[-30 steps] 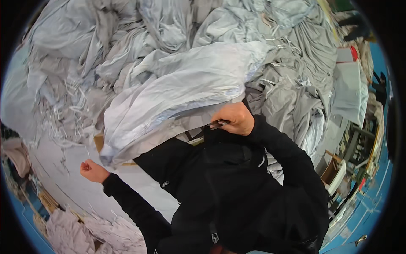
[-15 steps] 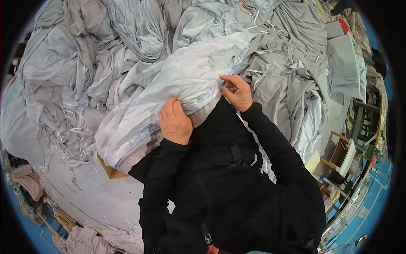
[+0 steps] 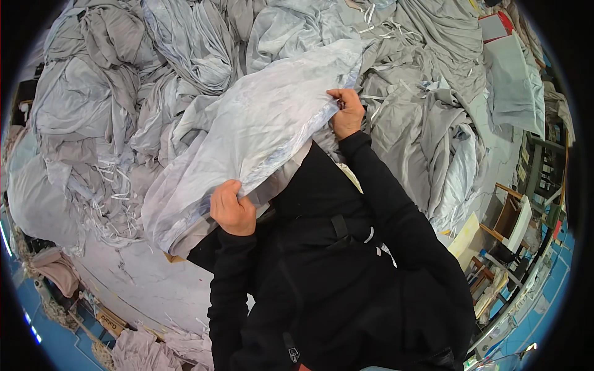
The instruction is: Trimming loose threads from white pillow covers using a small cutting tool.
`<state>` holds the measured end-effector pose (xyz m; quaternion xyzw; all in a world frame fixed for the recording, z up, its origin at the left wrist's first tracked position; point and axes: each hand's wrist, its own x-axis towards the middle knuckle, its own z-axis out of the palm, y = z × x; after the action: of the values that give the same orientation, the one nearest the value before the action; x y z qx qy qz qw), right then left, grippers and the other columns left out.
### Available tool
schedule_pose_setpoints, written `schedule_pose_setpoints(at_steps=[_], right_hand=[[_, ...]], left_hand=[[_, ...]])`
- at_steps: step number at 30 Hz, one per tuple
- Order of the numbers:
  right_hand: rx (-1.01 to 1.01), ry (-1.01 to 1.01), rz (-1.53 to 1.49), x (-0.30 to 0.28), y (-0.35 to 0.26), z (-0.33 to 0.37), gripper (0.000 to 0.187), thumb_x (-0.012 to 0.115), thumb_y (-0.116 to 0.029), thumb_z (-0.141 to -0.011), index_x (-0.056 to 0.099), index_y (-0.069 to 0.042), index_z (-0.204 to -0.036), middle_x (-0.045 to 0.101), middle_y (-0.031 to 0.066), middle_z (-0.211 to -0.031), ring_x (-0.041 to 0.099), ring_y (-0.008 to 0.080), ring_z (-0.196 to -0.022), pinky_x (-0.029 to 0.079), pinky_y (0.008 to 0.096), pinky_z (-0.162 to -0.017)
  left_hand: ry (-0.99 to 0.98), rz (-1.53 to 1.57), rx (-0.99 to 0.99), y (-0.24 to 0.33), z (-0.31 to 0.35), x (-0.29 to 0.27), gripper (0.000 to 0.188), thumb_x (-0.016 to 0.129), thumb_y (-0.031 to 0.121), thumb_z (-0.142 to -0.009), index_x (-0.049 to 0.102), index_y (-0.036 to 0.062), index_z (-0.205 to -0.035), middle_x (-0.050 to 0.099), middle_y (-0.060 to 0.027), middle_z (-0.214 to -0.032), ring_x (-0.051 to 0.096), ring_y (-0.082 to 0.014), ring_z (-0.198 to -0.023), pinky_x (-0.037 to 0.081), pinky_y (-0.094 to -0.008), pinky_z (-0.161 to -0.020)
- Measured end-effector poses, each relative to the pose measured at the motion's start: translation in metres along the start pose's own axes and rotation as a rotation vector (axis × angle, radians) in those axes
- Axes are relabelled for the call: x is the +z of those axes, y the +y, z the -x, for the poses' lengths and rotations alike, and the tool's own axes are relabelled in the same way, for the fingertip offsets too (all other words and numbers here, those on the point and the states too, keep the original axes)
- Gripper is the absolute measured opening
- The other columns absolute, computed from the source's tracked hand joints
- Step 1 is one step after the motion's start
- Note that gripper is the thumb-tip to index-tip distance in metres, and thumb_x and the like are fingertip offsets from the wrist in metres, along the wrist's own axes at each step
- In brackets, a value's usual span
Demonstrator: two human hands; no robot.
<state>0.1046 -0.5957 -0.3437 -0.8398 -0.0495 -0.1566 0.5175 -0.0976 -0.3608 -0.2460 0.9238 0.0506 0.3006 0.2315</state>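
Observation:
A pale grey-white piece of fabric point(image 3: 253, 117) with a bluish edge lies stretched in front of me, over the heap. My left hand point(image 3: 232, 208) grips its near edge, the fingers closed on the cloth. Farther right and away from me, my right hand point(image 3: 348, 114) pinches the same edge between thumb and fingers. Between the two hands the edge runs fairly straight. A greyer layer of cloth shows beneath it, close to my black clothing.
Heaped grey fabric point(image 3: 99, 93) with white ties covers the far side and the left. Folded pale fabric point(image 3: 518, 80) lies at the right rim. Beyond the marbled tabletop point(image 3: 136, 272) stands a wooden-framed chair-like piece point(image 3: 508, 219). Pinkish cloth point(image 3: 139, 351) sits at lower left.
My left hand has moved toward me and left, closing on the edge. My right hand has shifted slightly away from me. The edge between them is straighter and more taut.

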Motion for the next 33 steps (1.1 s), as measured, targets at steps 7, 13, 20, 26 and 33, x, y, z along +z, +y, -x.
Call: schedule_pose_setpoints(at_steps=[7, 13, 20, 26, 33], right_hand=[[0.037, -0.138, -0.095, -0.02, 0.006, -0.008, 0.027, 0.064, 0.006, -0.076, 0.07, -0.004, -0.101, 0.058, -0.001, -0.085, 0.047, 0.0065, -0.067, 0.041, 0.0216, -0.062], [-0.021, -0.685, -0.371, -0.052, -0.071, 0.024, 0.055, 0.076, -0.001, -0.069, 0.063, -0.006, -0.122, 0.052, 0.0034, -0.117, 0.044, 0.0061, -0.067, 0.038, 0.0205, -0.06], [-0.195, -0.685, -0.301, -0.039, -0.105, 0.027, 0.051, 0.072, -0.002, -0.072, 0.063, -0.006, -0.122, 0.052, 0.0043, -0.116, 0.05, 0.0088, -0.079, 0.043, 0.0219, -0.07], [-0.16, -0.753, -0.261, -0.041, -0.112, 0.016, 0.042, 0.071, -0.001, -0.073, 0.067, -0.006, -0.114, 0.058, 0.0066, -0.109, 0.059, 0.0136, -0.082, 0.049, 0.0245, -0.074], [-0.281, -0.753, -0.192, -0.039, -0.129, 0.014, 0.038, 0.074, -0.001, -0.074, 0.068, -0.005, -0.111, 0.06, 0.0073, -0.108, 0.063, 0.0163, -0.082, 0.051, 0.0254, -0.072]], left_hand=[[-0.119, 0.097, -0.046, 0.013, 0.017, -0.01, 0.027, 0.062, -0.012, -0.069, 0.059, -0.0007, -0.094, 0.064, -0.0171, -0.088, 0.063, -0.0391, -0.078, 0.052, -0.041, -0.072], [-0.415, 0.094, -0.228, 0.014, 0.012, -0.024, 0.066, 0.078, 0.009, -0.066, 0.051, 0.0016, -0.126, 0.054, -0.0195, -0.12, 0.053, -0.0372, -0.11, 0.042, -0.0443, -0.093], [-0.49, -0.059, -0.206, 0.012, 0.004, -0.01, 0.097, 0.081, 0.021, -0.061, 0.035, 0.0039, -0.144, 0.041, -0.0196, -0.137, 0.039, -0.0383, -0.128, 0.032, -0.0483, -0.104], [-0.46, -0.248, -0.077, -0.029, -0.011, -0.009, 0.067, 0.073, 0.011, -0.063, 0.055, 0.0071, -0.127, 0.051, -0.0125, -0.129, 0.046, -0.0343, -0.123, 0.036, -0.0452, -0.1], [-0.773, 0.018, -0.266, -0.045, -0.034, -0.036, 0.08, 0.086, 0.035, -0.059, 0.056, 0.0112, -0.129, 0.053, -0.0094, -0.129, 0.046, -0.0303, -0.123, 0.035, -0.0454, -0.1]])
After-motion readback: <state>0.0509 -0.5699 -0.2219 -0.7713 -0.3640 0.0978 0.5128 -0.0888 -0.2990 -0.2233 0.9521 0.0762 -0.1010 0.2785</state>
